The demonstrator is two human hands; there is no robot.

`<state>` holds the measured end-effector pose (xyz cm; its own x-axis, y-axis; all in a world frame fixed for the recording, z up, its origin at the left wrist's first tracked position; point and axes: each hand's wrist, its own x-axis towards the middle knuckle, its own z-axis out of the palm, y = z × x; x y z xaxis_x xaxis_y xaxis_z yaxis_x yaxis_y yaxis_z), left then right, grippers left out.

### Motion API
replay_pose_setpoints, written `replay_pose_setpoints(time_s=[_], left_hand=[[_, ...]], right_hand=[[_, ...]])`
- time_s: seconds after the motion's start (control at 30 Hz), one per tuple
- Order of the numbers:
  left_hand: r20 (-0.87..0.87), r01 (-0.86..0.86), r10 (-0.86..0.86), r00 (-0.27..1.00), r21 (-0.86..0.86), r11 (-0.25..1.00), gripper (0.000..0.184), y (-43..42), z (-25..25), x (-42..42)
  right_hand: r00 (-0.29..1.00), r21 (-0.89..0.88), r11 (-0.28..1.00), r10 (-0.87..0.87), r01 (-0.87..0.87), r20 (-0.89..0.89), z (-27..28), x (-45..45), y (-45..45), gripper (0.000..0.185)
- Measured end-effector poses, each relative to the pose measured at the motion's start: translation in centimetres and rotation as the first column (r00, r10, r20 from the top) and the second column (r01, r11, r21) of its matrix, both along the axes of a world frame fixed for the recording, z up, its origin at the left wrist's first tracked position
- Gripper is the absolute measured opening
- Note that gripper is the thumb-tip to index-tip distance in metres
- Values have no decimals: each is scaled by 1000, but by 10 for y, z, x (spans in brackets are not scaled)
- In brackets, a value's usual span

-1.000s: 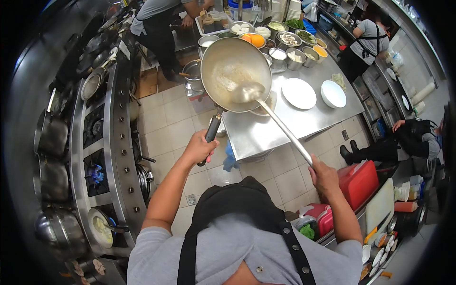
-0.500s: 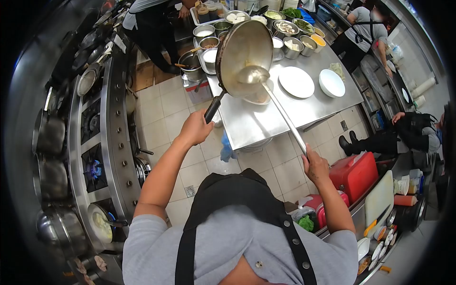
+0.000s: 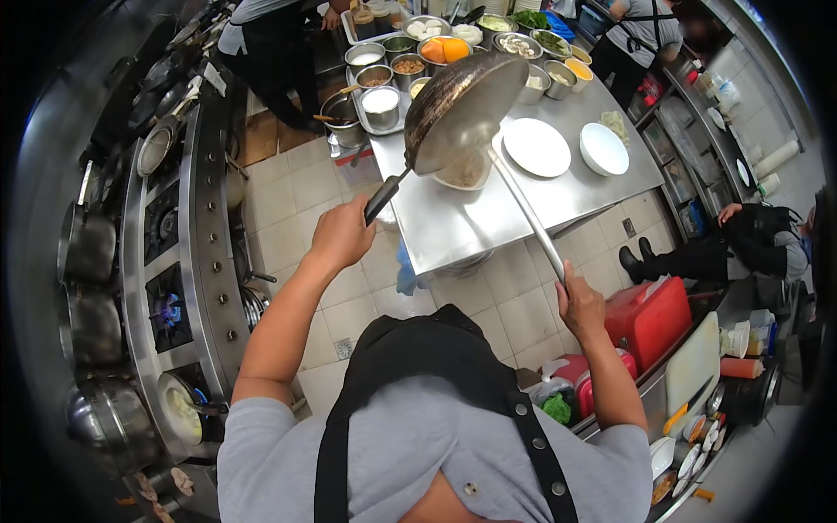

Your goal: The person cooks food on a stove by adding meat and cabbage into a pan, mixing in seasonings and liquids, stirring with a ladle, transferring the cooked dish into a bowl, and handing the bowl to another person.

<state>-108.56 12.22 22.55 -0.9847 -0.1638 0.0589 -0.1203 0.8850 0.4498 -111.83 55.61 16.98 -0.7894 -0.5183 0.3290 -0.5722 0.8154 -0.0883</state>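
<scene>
My left hand (image 3: 345, 232) is closed round the black handle of a wok (image 3: 458, 109), which is tipped steeply to the right, its dark underside showing. The long metal handle of a ladle (image 3: 532, 215) is in my right hand (image 3: 579, 302); the ladle's bowl is blurred at the wok's lower edge. Just below the wok, a bowl with brownish food (image 3: 466, 172) is partly covered by it. On the steel table (image 3: 445, 227), right of the wok, lie a white plate (image 3: 536, 147) and a white bowl (image 3: 604, 149).
Metal containers of ingredients (image 3: 381, 103) crowd the table's far side. At left, the stove (image 3: 197, 288) has a lit burner (image 3: 170, 311) and a pan (image 3: 181, 410). Co-workers stand at upper left and upper right; another person's legs (image 3: 689, 263) extend at right. A red box (image 3: 649, 322) is near my right arm.
The wok has tilted from nearly facing me to steeply sideways, and its handle has shifted left. The ladle's bowl has dropped to the wok's lower edge. More of the food bowl shows.
</scene>
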Motion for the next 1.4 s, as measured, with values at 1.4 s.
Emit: replay_pose_setpoints(time_s=[1.4], left_hand=[[-59, -136, 143, 988, 108, 985, 22, 11, 1, 13]], right_hand=[[987, 251, 957, 155, -143, -29, 38, -50, 75, 49]])
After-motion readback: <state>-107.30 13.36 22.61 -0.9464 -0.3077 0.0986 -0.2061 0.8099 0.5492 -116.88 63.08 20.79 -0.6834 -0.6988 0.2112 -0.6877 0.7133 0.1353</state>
